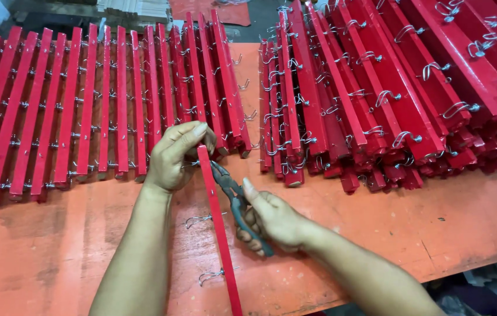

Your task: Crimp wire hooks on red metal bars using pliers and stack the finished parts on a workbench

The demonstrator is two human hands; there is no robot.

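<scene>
Head view
Left hand (177,157): centre of the frame, fingers clenched around the top end of the bar, thumb laid over it.
Bar (218,225): thin red strip, on edge, running from the left hand down to the bottom edge at centre; wire hooks (199,220) stick out from its left side.
Right hand (274,221): just right of the bar, lower centre, fingers grasping the handles of the pliers.
Pliers (232,194): dark, tip pointing up-left to the bar just below the left hand.
Table (43,251): orange-red, worn top under both hands.
Left rows (84,105): red bars with hooks, on edge side by side, upper left.
Right pile (389,88): red bars with hooks stacked slantwise, upper right.
</scene>
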